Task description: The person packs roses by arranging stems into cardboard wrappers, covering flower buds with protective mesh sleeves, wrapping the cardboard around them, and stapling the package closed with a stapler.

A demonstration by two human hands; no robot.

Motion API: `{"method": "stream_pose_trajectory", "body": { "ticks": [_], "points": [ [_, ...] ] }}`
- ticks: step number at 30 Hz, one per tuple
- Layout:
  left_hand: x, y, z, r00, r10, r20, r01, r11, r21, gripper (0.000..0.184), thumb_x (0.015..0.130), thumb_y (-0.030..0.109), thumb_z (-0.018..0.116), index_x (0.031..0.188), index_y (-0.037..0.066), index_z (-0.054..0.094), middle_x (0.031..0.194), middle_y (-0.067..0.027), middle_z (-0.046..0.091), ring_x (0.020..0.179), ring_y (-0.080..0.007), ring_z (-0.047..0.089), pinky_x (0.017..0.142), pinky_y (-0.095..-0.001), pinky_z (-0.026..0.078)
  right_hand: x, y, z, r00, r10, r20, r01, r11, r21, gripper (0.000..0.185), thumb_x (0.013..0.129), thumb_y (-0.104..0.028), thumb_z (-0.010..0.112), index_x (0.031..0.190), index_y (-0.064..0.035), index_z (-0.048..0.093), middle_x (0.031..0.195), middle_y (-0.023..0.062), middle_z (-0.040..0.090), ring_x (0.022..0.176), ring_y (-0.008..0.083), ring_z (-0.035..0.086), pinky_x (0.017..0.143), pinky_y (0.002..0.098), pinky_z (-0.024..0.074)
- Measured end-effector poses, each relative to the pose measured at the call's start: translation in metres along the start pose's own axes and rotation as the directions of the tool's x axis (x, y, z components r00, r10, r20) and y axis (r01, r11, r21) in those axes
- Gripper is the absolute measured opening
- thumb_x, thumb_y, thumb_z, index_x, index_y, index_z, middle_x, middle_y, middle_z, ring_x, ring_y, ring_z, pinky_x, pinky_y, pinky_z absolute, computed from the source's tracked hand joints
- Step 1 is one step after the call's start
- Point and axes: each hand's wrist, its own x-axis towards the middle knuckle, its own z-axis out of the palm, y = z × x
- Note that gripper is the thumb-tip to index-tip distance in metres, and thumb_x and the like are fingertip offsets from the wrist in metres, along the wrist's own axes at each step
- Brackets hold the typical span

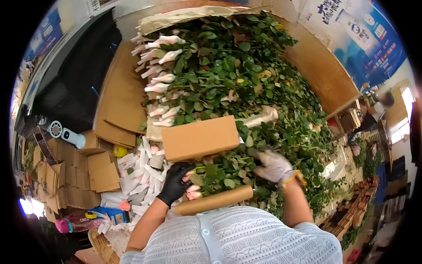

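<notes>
My left hand [176,182], in a black glove, has its fingers curled at the pink rose heads [193,192], around a stem just below the cardboard box. My right hand [273,167], in a pale glove with a yellow cuff, lies over the leafy stems to the right; its fingertips are blurred among the leaves. Between my hands lie green rose stems [224,174]. A brown cardboard box [200,137] sits just above them, and a roll of brown paper [215,200] lies below them, close to my body.
A large pile of leafy stems [246,70] with white-sleeved buds [160,79] fills the far side. White sleeves [143,171] lie left of my left hand. Folded cardboard [103,171], a small fan [72,137] and a blue box [115,215] stand farther left. A person [382,105] is at far right.
</notes>
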Motion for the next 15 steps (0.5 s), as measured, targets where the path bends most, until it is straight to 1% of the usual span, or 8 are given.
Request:
{"method": "stream_pose_trajectory", "body": {
  "ticks": [1,3,5,7,9,11,12,15],
  "points": [
    [-0.001,-0.003,0.0,1.0,0.0,0.02,0.0,1.0,-0.008,0.058,0.064,0.004,0.075,0.119,0.011,0.061,0.11,-0.0108,0.059,0.103,-0.0315,0.055,0.09,-0.0387,0.045,0.008,-0.01,-0.031,0.998,-0.058,-0.016,0.058,0.998,0.031,0.044,0.082,-0.027,0.061,0.124,-0.0159,0.055,0.114,0.0185,0.062,0.106,0.0329,0.06,0.092,0.0429,0.0483],
    [0.003,0.002,0.0,0.999,0.038,-0.037,-0.038,0.999,0.002,0.058,0.06,0.006,0.074,0.116,0.013,0.063,0.106,-0.0109,0.062,0.095,-0.0318,0.058,0.083,-0.0409,0.048,0.047,-0.017,-0.057,0.937,0.141,-0.319,-0.119,0.989,0.086,0.035,0.084,-0.02,0.056,0.118,-0.0114,0.058,0.1,0.0171,0.066,0.093,0.0338,0.064,0.081,0.0433,0.052],
    [0.002,0.002,0.0,1.0,0.018,-0.021,-0.018,1.0,0.004,0.059,0.06,0.008,0.076,0.117,0.013,0.062,0.106,-0.0111,0.062,0.096,-0.0321,0.058,0.083,-0.0412,0.048,0.088,-0.071,-0.093,0.753,-0.069,-0.655,0.143,0.988,0.06,0.03,0.084,-0.015,0.052,0.114,-0.0089,0.059,0.095,0.0182,0.066,0.087,0.0365,0.065,0.074,0.0437,0.0529],
    [0.003,0.005,-0.002,1.0,0.021,-0.013,-0.02,0.999,0.037,0.058,0.061,0.01,0.075,0.117,0.014,0.062,0.107,-0.0112,0.062,0.097,-0.0317,0.058,0.084,-0.042,0.047,0.165,-0.076,-0.083,0.871,-0.192,-0.452,0.202,0.979,-0.027,0.038,0.083,-0.018,0.054,0.12,-0.0097,0.055,0.102,0.0203,0.065,0.092,0.0373,0.064,0.077,0.0437,0.0528],
    [-0.003,-0.002,0.001,0.995,-0.082,0.053,0.08,0.996,0.034,0.053,0.066,0.013,0.078,0.116,0.011,0.062,0.114,-0.0111,0.061,0.103,-0.0321,0.056,0.09,-0.0407,0.044,0.225,-0.092,-0.053,0.865,-0.24,-0.441,0.236,0.97,-0.065,0.048,0.083,-0.017,0.056,0.129,-0.0087,0.048,0.117,0.0189,0.061,0.106,0.0341,0.061,0.09,0.0384,0.0507],
    [0.002,0.002,-0.003,0.995,-0.081,0.059,0.079,0.996,0.04,0.052,0.065,0.01,0.078,0.114,0.01,0.062,0.114,-0.0104,0.062,0.104,-0.0319,0.056,0.09,-0.0405,0.044,0.265,-0.116,-0.044,0.989,-0.114,-0.095,0.086,0.963,-0.255,0.062,0.079,-0.023,0.058,0.137,-0.0126,0.039,0.124,0.0175,0.057,0.107,0.034,0.06,0.089,0.0386,0.0505],
    [0.001,0.001,-0.003,0.995,-0.075,0.06,0.074,0.997,0.028,0.051,0.065,0.01,0.077,0.114,0.01,0.062,0.113,-0.0104,0.062,0.104,-0.0318,0.056,0.09,-0.0405,0.044,0.264,-0.117,-0.048,0.997,-0.079,0.005,0.078,0.962,-0.261,0.053,0.079,-0.025,0.057,0.13,-0.0137,0.049,0.113,0.0143,0.063,0.1,0.0332,0.063,0.084,0.0392,0.0524],
    [0.0,0.003,-0.003,0.995,-0.08,0.064,0.08,0.997,-0.005,0.059,0.064,0.008,0.072,0.121,0.015,0.061,0.114,-0.0089,0.061,0.105,-0.0302,0.055,0.092,-0.0416,0.043,0.225,-0.131,-0.103,0.994,-0.091,-0.065,0.07,0.958,-0.279,0.042,0.079,-0.026,0.058,0.119,-0.0127,0.058,0.098,0.0113,0.068,0.088,0.0322,0.066,0.078,0.0393,0.0543]
  ]
}}
